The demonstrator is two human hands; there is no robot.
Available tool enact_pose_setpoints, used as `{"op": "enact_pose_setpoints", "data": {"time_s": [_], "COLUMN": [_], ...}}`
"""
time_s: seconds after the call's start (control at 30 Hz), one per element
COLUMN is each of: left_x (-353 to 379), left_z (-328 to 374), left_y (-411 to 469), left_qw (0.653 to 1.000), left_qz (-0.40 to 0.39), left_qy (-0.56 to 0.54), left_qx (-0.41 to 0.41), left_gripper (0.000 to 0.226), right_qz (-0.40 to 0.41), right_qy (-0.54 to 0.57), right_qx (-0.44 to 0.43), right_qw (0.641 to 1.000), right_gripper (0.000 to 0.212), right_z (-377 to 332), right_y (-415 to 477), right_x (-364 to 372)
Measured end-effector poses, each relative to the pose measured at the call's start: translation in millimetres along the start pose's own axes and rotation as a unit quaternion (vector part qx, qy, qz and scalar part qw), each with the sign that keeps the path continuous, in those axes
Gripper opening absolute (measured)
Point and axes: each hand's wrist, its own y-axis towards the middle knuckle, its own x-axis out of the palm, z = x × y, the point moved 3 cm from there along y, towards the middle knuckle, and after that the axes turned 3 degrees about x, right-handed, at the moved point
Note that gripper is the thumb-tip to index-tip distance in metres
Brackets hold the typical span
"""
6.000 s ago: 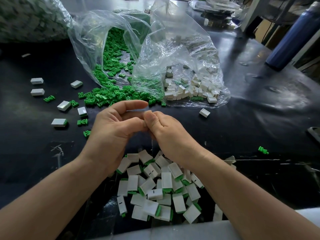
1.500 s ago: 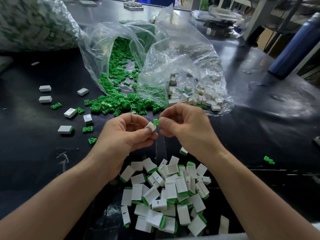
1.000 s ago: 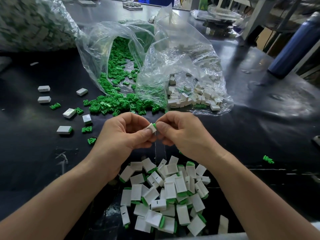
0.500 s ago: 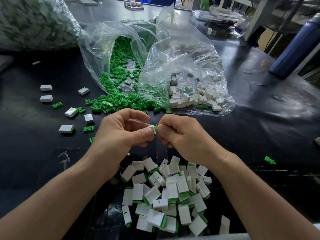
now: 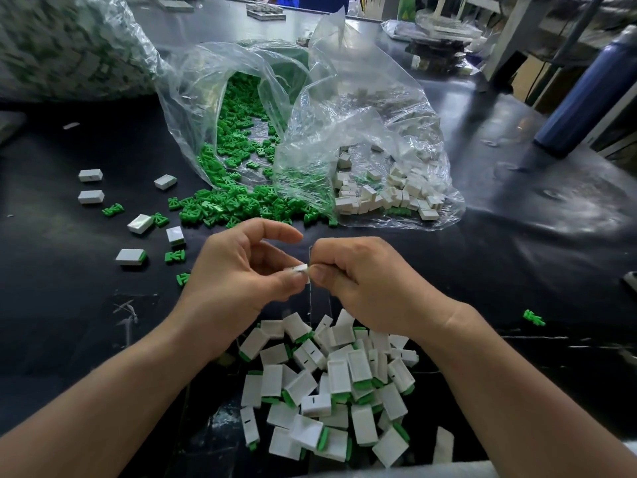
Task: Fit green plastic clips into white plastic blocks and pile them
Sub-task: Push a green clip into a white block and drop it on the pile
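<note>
Black table point(image 5: 499, 277), clear bag point(image 5: 193, 108) holding green clips point(image 5: 241, 132)

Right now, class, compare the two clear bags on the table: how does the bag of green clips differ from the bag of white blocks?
The bag of green clips lies left; the bag of white blocks lies right, partly in front of it. The bag of green clips gapes toward the person, and clips spill onto the table; the bag of white blocks keeps its blocks inside. Both are clear, crumpled plastic.
</note>
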Motion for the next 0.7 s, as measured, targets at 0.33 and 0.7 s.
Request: {"op": "enact_pose_setpoints", "data": {"time_s": [0.33, 0.7], "left_x": [-2.1, 3.9], "left_z": [-0.1, 3.8], "left_y": [5.1, 1.7], "left_qw": [0.986, 0.984], "left_qz": [0.046, 0.022], "left_qy": [-0.158, -0.175], "left_qx": [-0.033, -0.007], "left_gripper": [0.044, 0.035], "right_qz": [0.040, -0.127], "right_qy": [0.271, 0.583], "right_qx": [0.072, 0.176], "right_qw": [0.959, 0.783], "right_gripper": [0.029, 0.055], "right_z": [6.9, -5.2], "right_y": [2.2, 3.3], "right_x": [0.4, 20.8]}}
